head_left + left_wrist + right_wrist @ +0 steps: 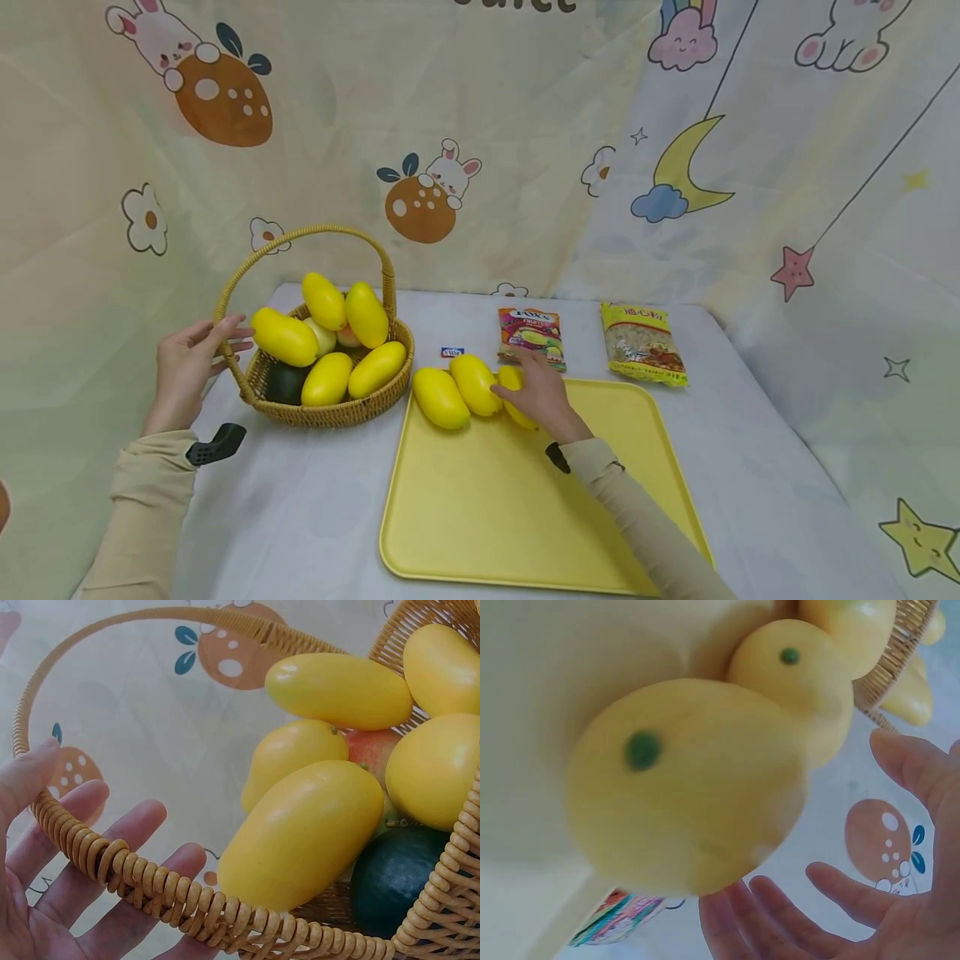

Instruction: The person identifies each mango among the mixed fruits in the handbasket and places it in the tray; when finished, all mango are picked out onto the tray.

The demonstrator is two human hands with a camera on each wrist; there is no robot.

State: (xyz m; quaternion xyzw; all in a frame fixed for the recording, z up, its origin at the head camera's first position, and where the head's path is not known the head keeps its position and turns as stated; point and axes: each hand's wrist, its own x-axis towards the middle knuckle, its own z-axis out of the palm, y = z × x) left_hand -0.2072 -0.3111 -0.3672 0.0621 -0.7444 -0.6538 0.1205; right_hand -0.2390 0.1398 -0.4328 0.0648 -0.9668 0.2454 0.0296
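Observation:
My left hand [183,362] is at the left side of a wicker basket [333,412], its spread fingers [135,829] behind the base of the arched handle [322,229]. The thumb touches the handle. Several yellow mangoes [287,337] fill the basket, with a dark green fruit [397,881] and a partly hidden reddish fruit [373,754]. My right hand [542,392] reaches over the yellow tray [495,517], fingers spread beside a mango [690,795] and touching or nearly touching it. Two other mangoes [441,398] [475,385] lie to its left along the tray's back edge.
Behind the tray lie a colourful snack packet [531,329] and a small blue wrapped piece [452,352]. A yellow packet [643,343] sits at the back right. The white tablecloth [300,517] meets a printed cloth backdrop [510,150].

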